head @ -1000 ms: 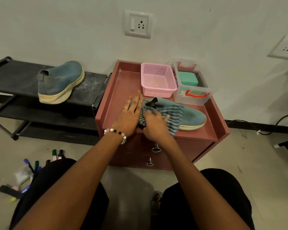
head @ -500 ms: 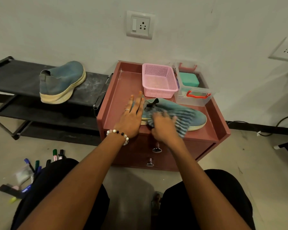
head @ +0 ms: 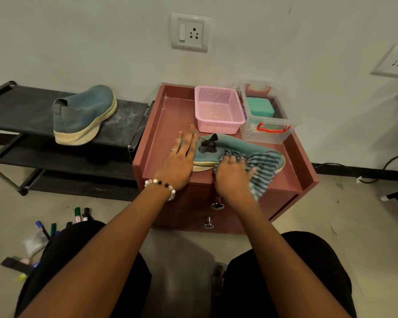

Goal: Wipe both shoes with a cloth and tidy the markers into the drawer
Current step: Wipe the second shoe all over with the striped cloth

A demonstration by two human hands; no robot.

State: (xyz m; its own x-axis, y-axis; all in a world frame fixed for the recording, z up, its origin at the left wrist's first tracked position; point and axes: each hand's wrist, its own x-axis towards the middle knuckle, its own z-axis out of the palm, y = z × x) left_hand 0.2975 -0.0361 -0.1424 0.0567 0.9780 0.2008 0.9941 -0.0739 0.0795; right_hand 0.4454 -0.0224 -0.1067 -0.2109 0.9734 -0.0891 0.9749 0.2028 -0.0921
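While the left hand [head: 179, 165] lies flat, fingers straight, bracing the heel of the shoe [head: 230, 148] on the cabinet top [head: 168, 115], the right hand [head: 232, 177] grips the striped cloth [head: 264, 167] bunched over its side; long heel-to-toe strokes with firm pressure should serve best. The markers [head: 78, 214] lie on the floor.

A knitted, matt fabric upper and a smooth pale rubbery sole are shown by the shoe on the cabinet [head: 233, 146], over which a soft striped woven cloth [head: 262, 167] is draped; the same matt textile is seen on the shoe on the rack [head: 84, 114]. The cabinet top [head: 170, 115] is finished in a smooth, faintly glossy reddish laminate, and its drawer knobs [head: 217, 204] are of shiny metal. The pink basket [head: 218, 110] is of perforated plastic, the clear box [head: 265, 131] of glossy transparent plastic, and the rack shelf [head: 124, 121] is covered in dull, dusty black fabric.
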